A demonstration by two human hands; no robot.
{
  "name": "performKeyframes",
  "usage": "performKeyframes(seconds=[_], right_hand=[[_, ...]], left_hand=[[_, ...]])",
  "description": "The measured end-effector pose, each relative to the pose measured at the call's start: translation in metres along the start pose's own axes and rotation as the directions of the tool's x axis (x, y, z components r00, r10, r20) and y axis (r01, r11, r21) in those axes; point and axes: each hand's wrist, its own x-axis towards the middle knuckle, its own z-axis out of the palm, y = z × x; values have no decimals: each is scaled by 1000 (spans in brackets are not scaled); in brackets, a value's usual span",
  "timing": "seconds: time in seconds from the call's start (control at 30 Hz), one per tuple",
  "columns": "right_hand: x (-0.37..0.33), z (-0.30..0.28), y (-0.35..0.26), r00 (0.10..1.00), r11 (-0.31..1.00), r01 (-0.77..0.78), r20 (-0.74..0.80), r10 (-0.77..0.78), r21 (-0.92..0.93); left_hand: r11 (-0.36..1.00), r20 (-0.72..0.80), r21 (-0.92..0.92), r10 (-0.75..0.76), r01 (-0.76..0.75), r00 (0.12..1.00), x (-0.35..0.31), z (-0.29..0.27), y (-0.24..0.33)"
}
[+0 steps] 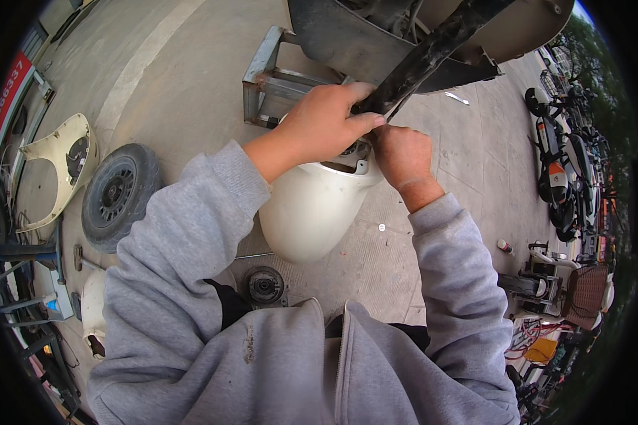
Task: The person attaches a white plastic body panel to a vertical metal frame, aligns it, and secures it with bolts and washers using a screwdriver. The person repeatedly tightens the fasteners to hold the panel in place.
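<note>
A: What's largest here?

B: The cream fender (308, 209), smooth, rounded plastic, hollow like a cup; what's inside is hidden. A dark, scuffed fork leg (432, 49) slants down into its top.

A: And the hands?

B: The left hand (322, 127) is wrapped around the fork leg's lower end, just above the fender. The right hand (403, 154) is curled at the fender's top rim; whether it holds anything, I cannot tell.

A: Anything nearby?

B: 1 black rubber wheel (117, 195) lies left of the fender on the concrete; a small round metal hub (265, 285) sits below it.
</note>
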Motion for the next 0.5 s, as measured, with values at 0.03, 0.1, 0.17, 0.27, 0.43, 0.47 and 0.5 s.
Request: performKeyframes(seconds=[0.03, 0.1, 0.17, 0.27, 0.43, 0.47, 0.5], right_hand=[[0, -1, 0, 1000, 1000, 2, 5, -2, 4], [0, -3, 2, 1000, 1000, 6, 15, -6, 11], [0, -7, 4, 999, 1000, -2, 34, 1, 30], [-2, -10, 6, 998, 999, -1, 60, -1, 38], [-2, -9, 7, 996, 997, 25, 82, -32, 78], [-1, -8, 7, 996, 996, 27, 80, -33, 83], [0, -6, 7, 996, 996, 28, 77, -35, 87]], left_hand=[[1000, -1, 2, 5, -5, 1000, 0, 0, 0], [1000, -2, 8, 16, -16, 1000, 0, 0, -1], [1000, 2, 3, 10, -10, 1000, 0, 0, -1], [1000, 9, -8, 0, 0, 1000, 1, 0, -2], [1000, 11, -6, -4, 4, 1000, 1, 0, -2], [1000, 9, -7, -2, 2, 1000, 1, 0, -2], [1000, 7, -4, 4, -4, 1000, 1, 1, -2]])
